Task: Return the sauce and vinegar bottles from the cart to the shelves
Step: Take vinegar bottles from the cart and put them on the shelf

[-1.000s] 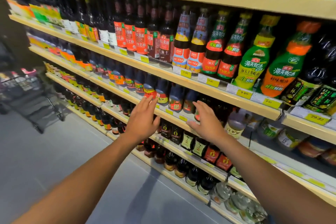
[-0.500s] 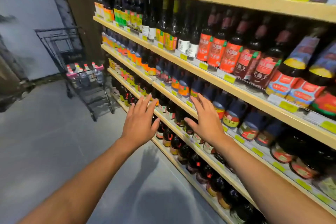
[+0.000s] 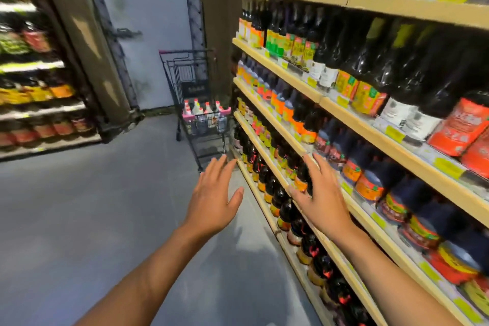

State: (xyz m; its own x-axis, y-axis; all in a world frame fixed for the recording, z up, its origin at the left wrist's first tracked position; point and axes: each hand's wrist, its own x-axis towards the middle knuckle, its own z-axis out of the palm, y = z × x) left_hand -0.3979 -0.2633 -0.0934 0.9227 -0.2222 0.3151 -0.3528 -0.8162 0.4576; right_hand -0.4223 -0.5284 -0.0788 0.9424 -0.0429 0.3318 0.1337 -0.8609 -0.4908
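Note:
A dark wire shopping cart (image 3: pixel 197 92) stands down the aisle beside the end of the shelves. In it stand several pale bottles with pink and red caps (image 3: pixel 205 111). Wooden shelves (image 3: pixel 275 127) packed with dark sauce and vinegar bottles (image 3: pixel 296 119) run along the right. My left hand (image 3: pixel 214 198) is stretched out over the floor, fingers spread, holding nothing. My right hand (image 3: pixel 317 198) is also spread and empty, in front of the lower shelf rows, close to the bottles there.
Grey floor (image 3: pixel 79 206) stretches between me and the cart. Another stocked shelf unit (image 3: pixel 39 103) is at the left. A pale wall (image 3: pixel 148 21) and a dark pillar (image 3: pixel 214 8) close off the aisle behind the cart.
The view has swung left, away from the shelf face and down the aisle, bringing the cart near the centre. Both hands stay open and empty, now off the shelf edge.

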